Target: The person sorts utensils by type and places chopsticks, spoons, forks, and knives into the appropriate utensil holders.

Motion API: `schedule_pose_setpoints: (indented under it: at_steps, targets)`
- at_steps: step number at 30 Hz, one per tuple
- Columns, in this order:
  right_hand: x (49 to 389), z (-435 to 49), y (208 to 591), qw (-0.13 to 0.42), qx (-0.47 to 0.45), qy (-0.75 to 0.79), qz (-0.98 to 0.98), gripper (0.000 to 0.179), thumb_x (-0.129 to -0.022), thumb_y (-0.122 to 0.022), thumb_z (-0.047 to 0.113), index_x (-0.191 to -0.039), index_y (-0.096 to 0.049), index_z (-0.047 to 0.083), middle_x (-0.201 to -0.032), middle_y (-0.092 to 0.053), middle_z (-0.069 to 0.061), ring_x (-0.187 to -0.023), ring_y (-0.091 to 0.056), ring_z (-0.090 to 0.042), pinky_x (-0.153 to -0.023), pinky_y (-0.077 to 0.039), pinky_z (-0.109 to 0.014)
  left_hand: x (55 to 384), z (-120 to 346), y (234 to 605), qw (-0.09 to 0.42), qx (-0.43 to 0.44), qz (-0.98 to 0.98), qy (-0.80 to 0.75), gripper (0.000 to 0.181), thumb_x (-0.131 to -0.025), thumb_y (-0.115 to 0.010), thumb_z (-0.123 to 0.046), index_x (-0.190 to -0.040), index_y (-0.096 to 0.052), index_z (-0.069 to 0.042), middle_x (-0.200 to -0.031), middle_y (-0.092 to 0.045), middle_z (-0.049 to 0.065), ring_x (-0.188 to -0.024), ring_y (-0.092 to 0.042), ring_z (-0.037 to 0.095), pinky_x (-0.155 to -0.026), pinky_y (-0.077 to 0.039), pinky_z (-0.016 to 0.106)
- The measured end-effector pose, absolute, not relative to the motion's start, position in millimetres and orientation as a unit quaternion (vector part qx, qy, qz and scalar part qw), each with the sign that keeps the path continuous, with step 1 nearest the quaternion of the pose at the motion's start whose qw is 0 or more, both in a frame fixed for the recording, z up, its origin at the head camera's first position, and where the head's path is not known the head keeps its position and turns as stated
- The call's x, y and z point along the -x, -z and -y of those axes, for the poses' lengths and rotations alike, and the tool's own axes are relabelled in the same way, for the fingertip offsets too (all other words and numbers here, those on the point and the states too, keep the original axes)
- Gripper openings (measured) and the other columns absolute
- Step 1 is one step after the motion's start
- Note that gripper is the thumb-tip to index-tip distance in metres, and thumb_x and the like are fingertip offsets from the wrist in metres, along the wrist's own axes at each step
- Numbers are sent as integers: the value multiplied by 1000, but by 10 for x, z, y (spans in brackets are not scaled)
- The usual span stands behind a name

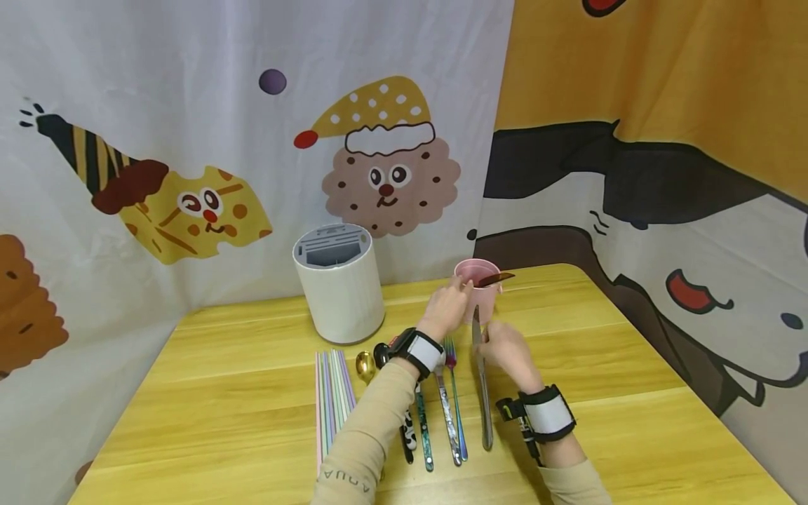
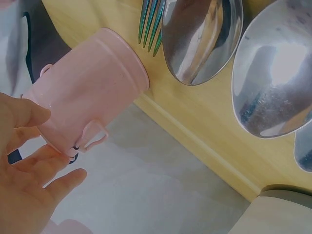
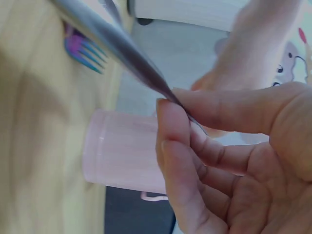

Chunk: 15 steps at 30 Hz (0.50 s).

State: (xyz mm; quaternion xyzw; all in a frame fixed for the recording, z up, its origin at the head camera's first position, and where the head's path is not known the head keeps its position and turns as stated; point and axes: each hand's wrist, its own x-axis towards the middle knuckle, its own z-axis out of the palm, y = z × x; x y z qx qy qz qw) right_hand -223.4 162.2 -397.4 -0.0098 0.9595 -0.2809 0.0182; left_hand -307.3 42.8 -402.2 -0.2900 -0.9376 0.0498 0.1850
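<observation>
My left hand (image 1: 448,308) reaches to the rim of a small pink bucket (image 1: 481,305) near the back edge of the table, its fingers around the rim by the handle lug in the left wrist view. A dark, pointed, blade-like piece (image 1: 497,279) juts over the bucket's right rim. In front of the bucket, my right hand (image 1: 505,351) pinches a metal table knife (image 1: 485,407) near its middle, between thumb and fingers in the right wrist view. The knife's blade points away, toward the bucket, and its handle end toward me.
A white utensil holder (image 1: 341,294) with a slotted grey top stands back left. Pastel chopsticks (image 1: 331,393), a gold spoon (image 1: 365,365), a fork (image 1: 451,358) and several patterned handles (image 1: 423,428) lie in a row, partly under the left arm. A cartoon curtain (image 1: 221,70) hangs behind.
</observation>
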Motion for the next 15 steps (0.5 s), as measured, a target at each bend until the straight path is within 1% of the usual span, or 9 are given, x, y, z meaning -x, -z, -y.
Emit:
schedule_pose_setpoints:
  at_steps: [3, 5, 10, 15]
  targets:
    - [2202, -1626, 3905, -6, 14, 289, -957, 18, -82, -66, 7, -69, -54, 3, -60, -52, -4, -53, -49, -15, -46, -37, -22, 3076, -427, 4027, 188, 289, 937, -47, 49, -89, -61, -16, -137, -50, -11, -130, -55, 10, -86, -67, 18, -70, -58, 27]
    - [2184, -1626, 3873, -32, 16, 294, -955, 18, -83, -65, 7, -71, -55, 2, -60, -53, -5, -52, -49, -15, -45, -36, -23, 3078, -428, 4029, 188, 288, 938, -47, 48, -91, -60, -17, -137, -50, -11, -129, -55, 10, -86, -67, 18, -70, -58, 27]
    - [2149, -1615, 3811, -118, 25, 286, -950, 15, -84, -65, 8, -74, -57, 0, -60, -54, -7, -51, -48, -16, -44, -34, -24, 3076, -432, 4027, 184, 287, 939, -44, 46, -93, -57, -20, -137, -50, -10, -129, -55, 10, -86, -67, 17, -71, -58, 27]
    - [2145, -1588, 3769, -201, 31, 279, -939, 13, -85, -67, 9, -82, -59, -1, -66, -62, -13, -54, -53, -20, -45, -37, -27, 3073, -433, 4025, 181, 286, 940, -47, 49, -91, -60, -20, -138, -49, -11, -131, -54, 11, -85, -67, 17, -72, -58, 27]
